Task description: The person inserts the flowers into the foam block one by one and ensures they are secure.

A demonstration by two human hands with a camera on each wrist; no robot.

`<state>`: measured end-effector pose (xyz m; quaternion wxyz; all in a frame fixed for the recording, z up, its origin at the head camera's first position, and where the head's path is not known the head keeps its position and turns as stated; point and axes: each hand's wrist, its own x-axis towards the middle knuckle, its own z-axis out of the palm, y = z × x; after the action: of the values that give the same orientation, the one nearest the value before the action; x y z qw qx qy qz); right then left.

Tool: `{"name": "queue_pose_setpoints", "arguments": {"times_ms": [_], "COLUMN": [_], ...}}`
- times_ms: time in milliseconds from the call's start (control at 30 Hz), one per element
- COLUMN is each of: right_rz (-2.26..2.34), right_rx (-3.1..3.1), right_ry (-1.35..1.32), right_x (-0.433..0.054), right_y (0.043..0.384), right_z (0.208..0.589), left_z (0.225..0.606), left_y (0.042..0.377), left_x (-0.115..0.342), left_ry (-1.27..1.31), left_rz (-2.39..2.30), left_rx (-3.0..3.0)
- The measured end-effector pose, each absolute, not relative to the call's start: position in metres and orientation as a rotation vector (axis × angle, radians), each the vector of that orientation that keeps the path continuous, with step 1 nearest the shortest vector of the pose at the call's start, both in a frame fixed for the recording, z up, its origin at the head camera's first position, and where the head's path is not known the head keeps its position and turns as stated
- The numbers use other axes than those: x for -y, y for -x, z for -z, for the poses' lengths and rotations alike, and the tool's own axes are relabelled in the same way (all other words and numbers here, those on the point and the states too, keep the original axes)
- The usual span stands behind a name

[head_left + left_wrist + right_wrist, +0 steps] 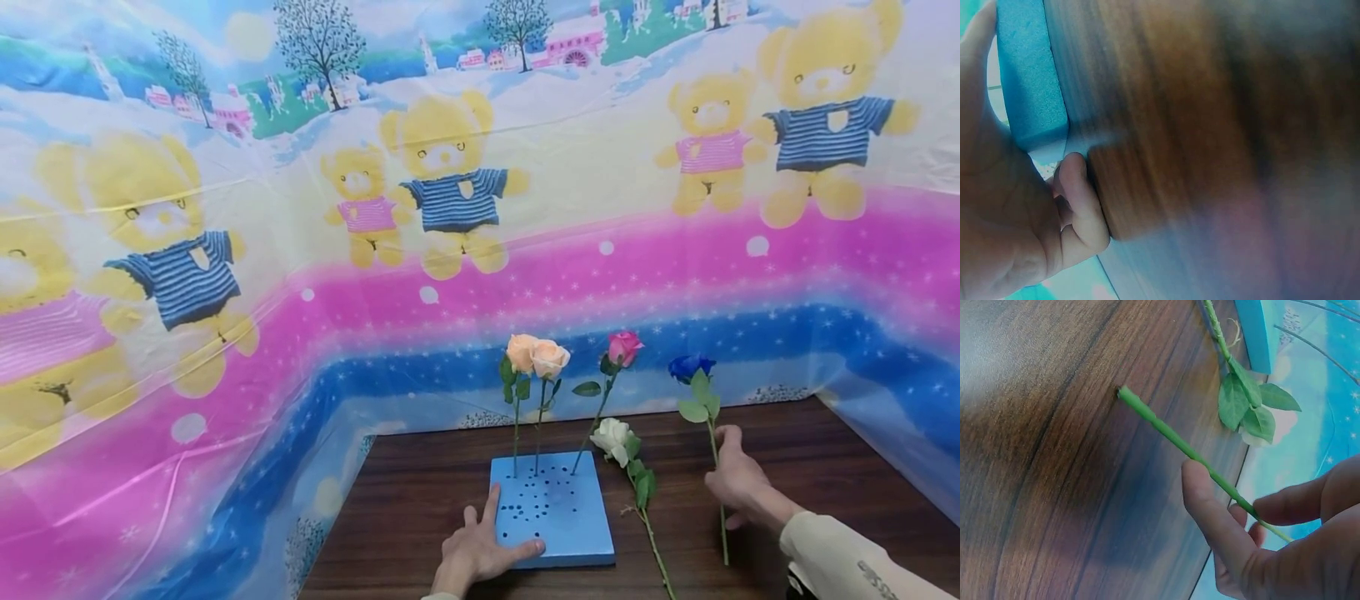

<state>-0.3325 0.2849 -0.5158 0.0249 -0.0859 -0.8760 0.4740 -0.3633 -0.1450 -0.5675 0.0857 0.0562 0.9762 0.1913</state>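
My right hand (741,482) pinches the stem of a blue rose (701,392) between thumb and fingers, the bloom up and the cut end down. In the right wrist view, the green stem (1166,430) runs out past the fingertips, close over the table. My left hand (476,546) rests at the near left corner of a light blue foam block (577,529), index finger along its left side and thumb at its front edge. Two peach roses (550,360) and a pink rose (625,347) stand in holes at the block's back, the pink one leaning right.
A white rose (615,440) lies on the dark wooden table (408,492) between the block and my right hand, its stem toward me. Behind and beside the table hangs a printed bear cloth (465,321). Several small holes dot the block's top.
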Motion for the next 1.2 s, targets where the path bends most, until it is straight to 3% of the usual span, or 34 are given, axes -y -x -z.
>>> {"name": "queue_pose_setpoints", "arguments": {"times_ms": [1200], "right_rz": [-1.078], "right_rx": [2.257], "right_ry": [0.056], "right_x": [-0.282], "right_y": [0.343], "right_z": [0.488], "left_z": [0.569], "left_y": [0.365], "left_x": [0.144], "left_ry": [-0.148], "left_rz": [-0.567], "left_rx": [-2.905]}}
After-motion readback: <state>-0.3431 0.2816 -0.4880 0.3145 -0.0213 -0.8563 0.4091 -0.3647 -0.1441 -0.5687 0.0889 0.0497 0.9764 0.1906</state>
